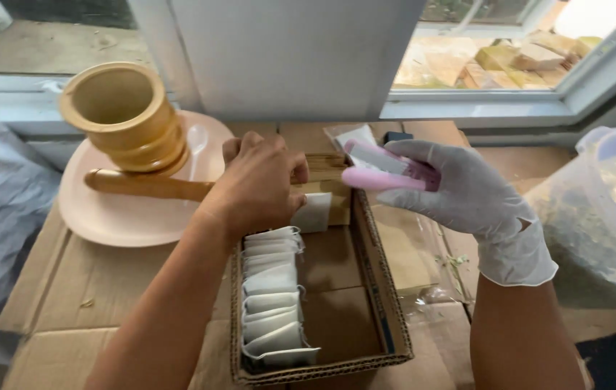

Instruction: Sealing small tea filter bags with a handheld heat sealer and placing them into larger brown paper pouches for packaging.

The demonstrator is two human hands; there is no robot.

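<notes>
Sachets [272, 300] stand in a single row down the left side of the shallow cardboard box [387, 303], low in the centre of the frame, and that row's long axis runs away from me, bottom to top of the picture. The right half of the box is bare cardboard. At the far end of the row I see my left hand [261, 184], bare, knuckles up, fingers curled down over the box's far end, closed on one white sachet [313, 213] that sits just past the last of the row. So the row lies straight back toward me from that grip, and the left hand is clearly the nearer of the two to it.

My right hand [460, 191], in a white glove, sits to the right of centre and above the box's right wall, its grip clamped around a pink handheld tool [384, 177] whose long axis lies across the frame, tip pointing left toward the left hand. A pale sachet seems pressed in it; I cannot tell how.

Farther off, upper left, a wooden mortar [124, 115] and pestle [145, 184] rest on a pale pink plate [116, 220]. At the right edge stands a clear plastic tub [604, 217] of dried herb. All of it sits on flattened cardboard covering the bench [70, 289] under a window.
</notes>
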